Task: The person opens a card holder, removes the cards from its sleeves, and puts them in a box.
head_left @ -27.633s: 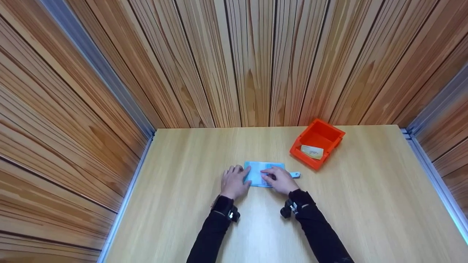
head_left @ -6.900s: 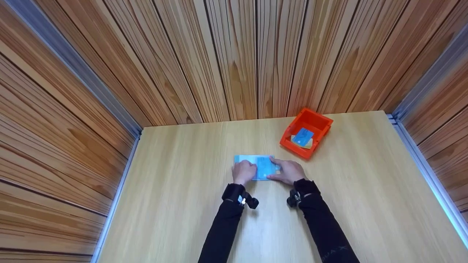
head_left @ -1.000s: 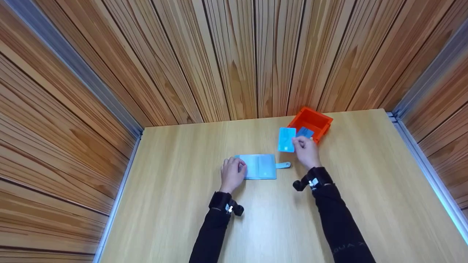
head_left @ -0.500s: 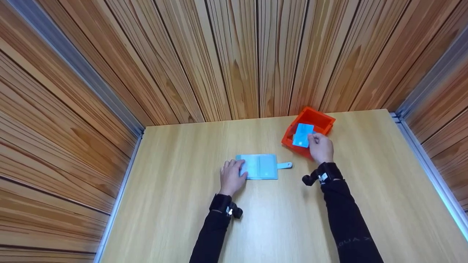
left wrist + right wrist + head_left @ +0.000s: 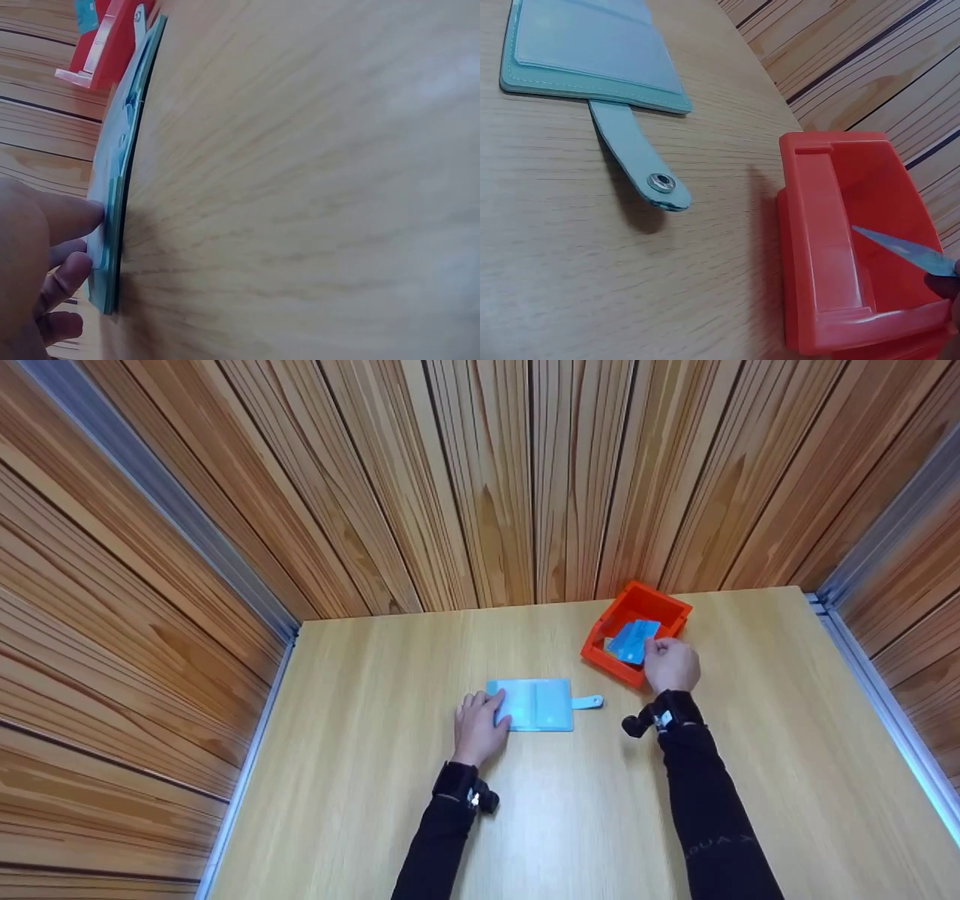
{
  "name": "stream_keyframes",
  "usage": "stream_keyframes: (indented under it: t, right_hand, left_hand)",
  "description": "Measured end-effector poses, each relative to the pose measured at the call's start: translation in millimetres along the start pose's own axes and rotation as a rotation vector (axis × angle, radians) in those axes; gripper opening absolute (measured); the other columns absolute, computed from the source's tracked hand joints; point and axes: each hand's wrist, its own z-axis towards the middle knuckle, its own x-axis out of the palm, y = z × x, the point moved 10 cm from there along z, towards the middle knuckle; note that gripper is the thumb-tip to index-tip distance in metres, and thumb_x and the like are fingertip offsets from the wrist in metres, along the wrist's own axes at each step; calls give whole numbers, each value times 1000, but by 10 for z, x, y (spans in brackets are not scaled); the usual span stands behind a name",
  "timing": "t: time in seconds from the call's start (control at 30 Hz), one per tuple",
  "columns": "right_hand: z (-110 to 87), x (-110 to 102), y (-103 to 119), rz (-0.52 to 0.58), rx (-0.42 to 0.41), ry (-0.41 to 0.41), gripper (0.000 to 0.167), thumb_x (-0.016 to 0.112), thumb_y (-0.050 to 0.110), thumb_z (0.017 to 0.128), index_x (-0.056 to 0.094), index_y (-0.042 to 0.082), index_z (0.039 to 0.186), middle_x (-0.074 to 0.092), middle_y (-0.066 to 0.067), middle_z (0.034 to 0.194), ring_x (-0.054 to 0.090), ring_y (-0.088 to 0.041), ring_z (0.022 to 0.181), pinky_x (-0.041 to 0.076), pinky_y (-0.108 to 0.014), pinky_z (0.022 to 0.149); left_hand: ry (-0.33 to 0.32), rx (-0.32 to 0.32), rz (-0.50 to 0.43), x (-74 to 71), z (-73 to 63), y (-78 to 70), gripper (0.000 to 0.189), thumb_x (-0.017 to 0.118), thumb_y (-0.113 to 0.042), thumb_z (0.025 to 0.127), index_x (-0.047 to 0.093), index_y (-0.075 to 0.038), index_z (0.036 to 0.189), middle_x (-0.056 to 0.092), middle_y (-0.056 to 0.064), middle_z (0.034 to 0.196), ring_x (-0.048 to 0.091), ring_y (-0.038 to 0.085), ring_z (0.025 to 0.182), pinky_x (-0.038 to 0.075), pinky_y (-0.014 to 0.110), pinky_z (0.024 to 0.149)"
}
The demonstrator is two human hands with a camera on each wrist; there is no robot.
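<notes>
My right hand (image 5: 673, 666) pinches a blue card by its edge, over the orange bin (image 5: 609, 664). In the right wrist view this card (image 5: 904, 251) tilts down inside the bin's rim, the fingers just at the right border. In the head view it overlaps other cards in the bin. A light blue card holder (image 5: 551, 705) lies open flat on the table, its clear sleeves up and its snap strap (image 5: 587, 702) pointing right. My left hand (image 5: 478, 727) rests at its left end, fingers loosely bent and touching the sleeve, seen from the side in the left wrist view.
The bin stands at the back right of the wooden table (image 5: 570, 817), close to the plank back wall (image 5: 510, 510). Plank walls and metal rails (image 5: 251, 750) border the table at both sides. A corner of a yellowish card (image 5: 608, 643) shows in the bin.
Earlier, both hands worked at the card holder and the bin held fewer cards. Within the last second my right hand has carried the blue card right and down into the bin; the left stayed put.
</notes>
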Motion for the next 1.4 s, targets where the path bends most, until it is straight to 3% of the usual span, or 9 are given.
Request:
stream_keyframes:
  t: [0.13,0.37,0.53,0.63,0.77,0.9,1.07,1.4]
  right_hand:
    - [-1,36,20,-74,-1,-13,36,59,32,104,78,1,108,77,-20,102,67,-38,95,46,-45,86]
    - [21,132,57,-222,43,38,38,59,34,105,79,2,108,77,-19,100,67,-38,93,47,-45,85]
    - [34,134,105,-331,55,1,35,61,34,103,81,6,100,76,-16,92,66,-37,86,43,-39,69]
    - [32,141,123,-404,61,-19,35,61,35,102,79,6,96,73,-18,92,64,-37,89,43,-39,66]
    - [39,162,181,-533,24,-26,38,59,32,103,75,-3,103,69,-23,102,60,-38,100,50,-46,82]
    - [66,195,244,-628,-53,-25,41,48,23,107,70,-11,113,67,-28,110,55,-41,108,45,-50,96]
    - [104,222,240,-688,-82,-4,38,43,14,106,69,-11,119,61,-30,119,47,-42,114,40,-51,98]
    - [134,290,170,-758,-45,56,36,44,12,106,67,-10,123,53,-32,132,42,-44,120,37,-52,104]
  left_hand:
    - [-28,32,-20,-23,-10,-15,52,69,-29,97,61,-12,145,64,7,119,52,25,107,39,41,90]
    - [4,-2,-13,-4,-1,31,53,68,-31,98,58,-14,148,64,6,123,51,23,110,38,39,92]
    - [8,-11,-14,5,15,37,53,68,-31,99,58,-15,148,64,5,123,51,23,111,38,40,93]
    - [8,-10,-9,19,21,39,53,68,-31,99,58,-16,148,63,4,121,52,22,111,38,39,92]
    - [12,-14,-5,37,18,45,53,68,-32,99,57,-16,149,63,4,120,51,22,109,38,38,91]
    - [12,-11,-6,36,13,43,54,68,-33,99,57,-16,149,63,4,120,51,21,109,38,37,92]
    - [17,-13,-16,20,8,14,54,68,-32,99,57,-16,149,63,3,118,50,20,105,37,36,89]
    - [36,-43,-40,52,6,61,55,68,-33,99,55,-18,150,62,1,120,49,19,107,35,36,91]
